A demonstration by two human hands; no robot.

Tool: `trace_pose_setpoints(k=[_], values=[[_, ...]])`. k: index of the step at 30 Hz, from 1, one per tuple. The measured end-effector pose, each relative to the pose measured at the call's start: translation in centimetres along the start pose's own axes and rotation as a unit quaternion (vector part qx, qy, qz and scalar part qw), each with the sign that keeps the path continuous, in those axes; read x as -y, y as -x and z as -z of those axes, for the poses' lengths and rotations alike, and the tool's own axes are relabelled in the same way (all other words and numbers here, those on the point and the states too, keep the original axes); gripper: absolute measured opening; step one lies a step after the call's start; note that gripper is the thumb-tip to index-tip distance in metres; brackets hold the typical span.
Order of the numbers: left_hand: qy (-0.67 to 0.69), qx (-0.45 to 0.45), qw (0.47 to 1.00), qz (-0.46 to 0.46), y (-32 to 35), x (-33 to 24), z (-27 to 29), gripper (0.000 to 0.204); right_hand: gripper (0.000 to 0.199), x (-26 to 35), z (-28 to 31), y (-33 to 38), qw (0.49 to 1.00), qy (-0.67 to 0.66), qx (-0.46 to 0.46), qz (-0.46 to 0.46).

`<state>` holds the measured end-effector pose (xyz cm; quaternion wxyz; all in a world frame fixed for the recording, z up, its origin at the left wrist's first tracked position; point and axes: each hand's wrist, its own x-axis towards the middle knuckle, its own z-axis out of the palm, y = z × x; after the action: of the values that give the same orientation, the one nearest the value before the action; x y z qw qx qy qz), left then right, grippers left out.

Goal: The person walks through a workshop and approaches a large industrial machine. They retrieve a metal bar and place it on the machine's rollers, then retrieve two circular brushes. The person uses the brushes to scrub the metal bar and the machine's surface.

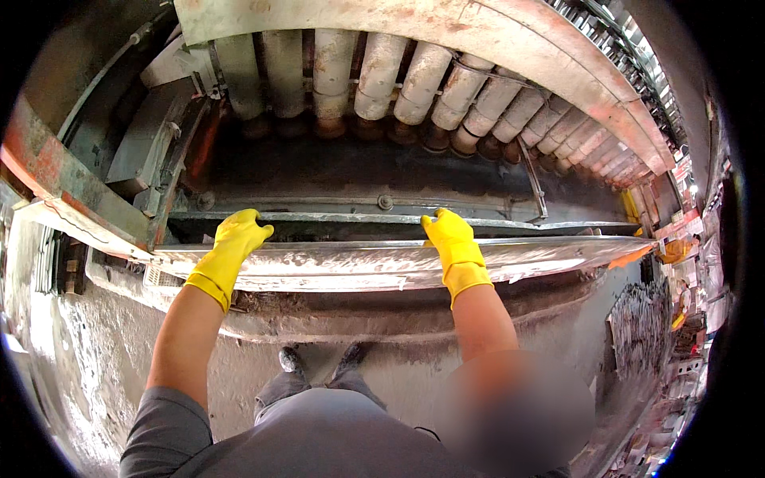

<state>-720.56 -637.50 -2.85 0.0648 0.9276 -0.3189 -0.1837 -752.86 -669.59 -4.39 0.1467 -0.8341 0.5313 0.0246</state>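
Note:
Both my hands wear yellow rubber gloves. My left hand (233, 243) lies curled over the far edge of a long shiny metal sheet (374, 267) near its left end. My right hand (452, 239) rests on the same sheet a little right of its middle, fingers hooked over the far edge. The sheet lies flat across the front ledge of a large machine, stretching from left to right. Just beyond it runs a dark slot under a row of pale worn rollers (414, 84).
A rusty curved steel guard (510, 40) arches over the rollers. A grey and red machine frame (56, 171) stands at the left. Below are the machine's dirty grey apron (358, 323), my shoes on a grimy floor, and stacked metal pieces (637, 327) at the right.

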Motion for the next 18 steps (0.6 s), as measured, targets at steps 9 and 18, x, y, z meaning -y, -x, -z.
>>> trace_pose_setpoints(k=[9,18], values=[[-0.017,-0.032,0.999,0.022,-0.4,0.1,-0.7,0.06,0.06,-0.2,-0.4,-0.2,0.998,0.006,0.007,0.054],[0.011,-0.051,0.998,0.044,-0.3,0.5,-1.2,0.057,0.063,-0.7,-0.6,0.2,0.997,-0.026,-0.018,0.074]])
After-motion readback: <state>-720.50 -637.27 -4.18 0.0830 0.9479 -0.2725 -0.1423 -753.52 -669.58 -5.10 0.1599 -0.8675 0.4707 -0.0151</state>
